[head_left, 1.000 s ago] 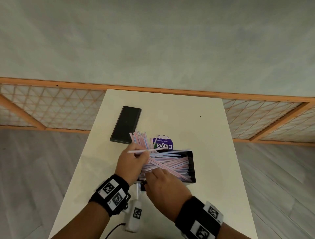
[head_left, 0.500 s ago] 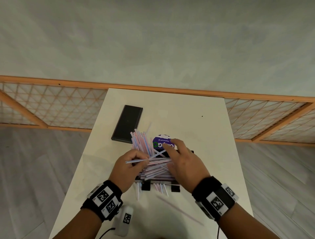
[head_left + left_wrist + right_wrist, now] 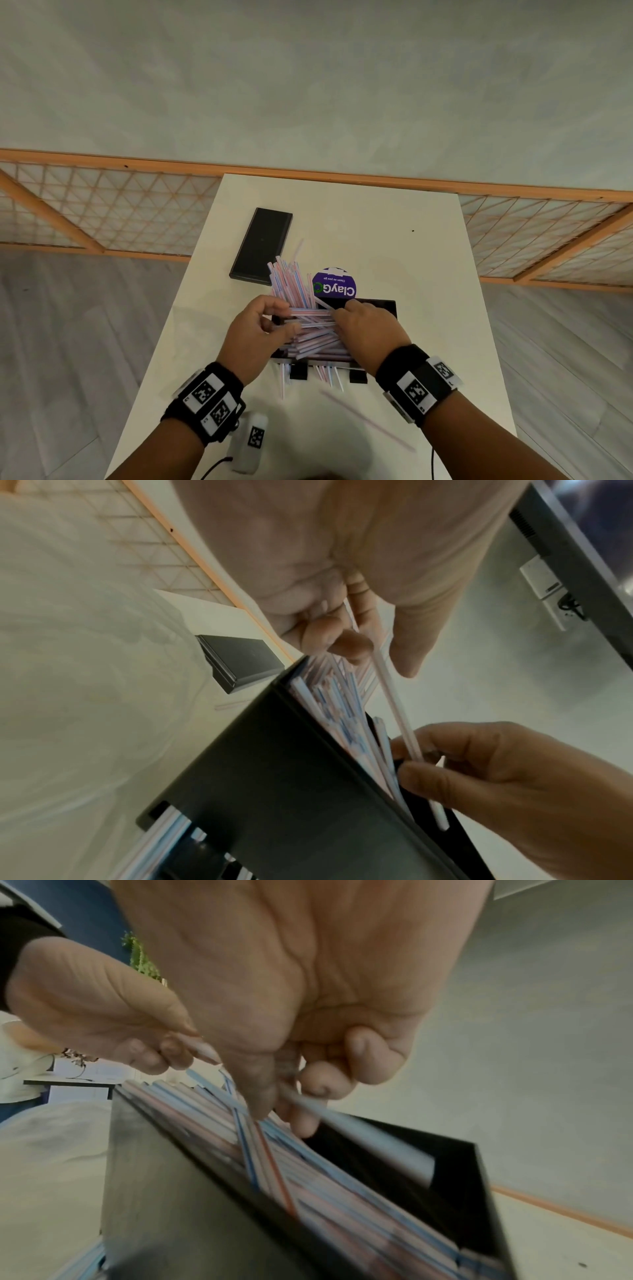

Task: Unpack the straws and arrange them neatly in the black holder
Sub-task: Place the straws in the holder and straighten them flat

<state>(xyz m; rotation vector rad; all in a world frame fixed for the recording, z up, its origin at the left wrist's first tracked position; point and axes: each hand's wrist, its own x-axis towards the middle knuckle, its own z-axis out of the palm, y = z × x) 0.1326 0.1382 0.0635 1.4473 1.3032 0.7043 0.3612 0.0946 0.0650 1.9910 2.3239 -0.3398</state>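
The black holder (image 3: 386, 304) stands mid-table with several pink- and blue-striped straws (image 3: 317, 341) lying crossed inside it. More straws (image 3: 291, 284) fan out over its far left corner. My left hand (image 3: 286, 320) pinches one end of a white straw (image 3: 394, 710) above the holder's left end. My right hand (image 3: 342, 310) pinches the same straw nearer its other end, as the left wrist view shows at the right hand (image 3: 411, 761). In the right wrist view the curled fingers (image 3: 308, 1085) hold that straw (image 3: 363, 1137) over the holder's dark empty back part (image 3: 394, 1172).
A flat black lid (image 3: 262, 246) lies at the far left. A purple ClayGo disc (image 3: 334, 287) sits just behind the holder. One loose straw (image 3: 366, 421) lies near the front edge, and some straws (image 3: 322, 375) poke out under the holder. A white tagged device (image 3: 251, 442) sits by my left wrist.
My right hand moved from the holder's near side over its back, then settled onto the straw pile and took the straw's right end. My left hand kept its hold.
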